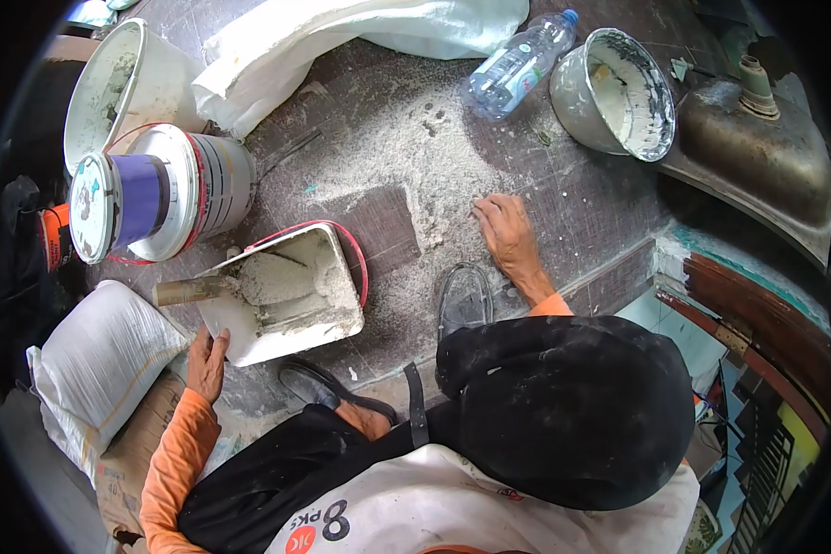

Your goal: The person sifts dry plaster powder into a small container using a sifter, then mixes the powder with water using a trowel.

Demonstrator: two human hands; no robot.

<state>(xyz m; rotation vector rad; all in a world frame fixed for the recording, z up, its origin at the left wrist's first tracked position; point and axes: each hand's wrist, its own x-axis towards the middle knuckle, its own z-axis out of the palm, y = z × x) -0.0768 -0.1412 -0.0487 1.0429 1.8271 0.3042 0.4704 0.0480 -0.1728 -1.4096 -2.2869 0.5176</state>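
My left hand [207,365] grips the near-left rim of a white rectangular tub [291,346], thumb at the edge. Pale powder lies inside the tub, and a tool with a wooden handle [186,292] rests across its left end; the tool's head is hard to make out. A red bail handle [362,268] arcs along the tub's right side. My right hand [510,238] is palm down on the dark floor, fingers stretched forward and slightly bent, at the edge of spilled whitish powder [434,180]. No object shows in it.
Left stand a large white bucket [171,88], a paint pail [223,175] with a purple-banded can [138,198], and a full white sack [111,360]. Beyond the powder lie a white sheet [342,28], a plastic bottle [517,69], a plaster-smeared bowl [572,102] and a metal sink [757,138].
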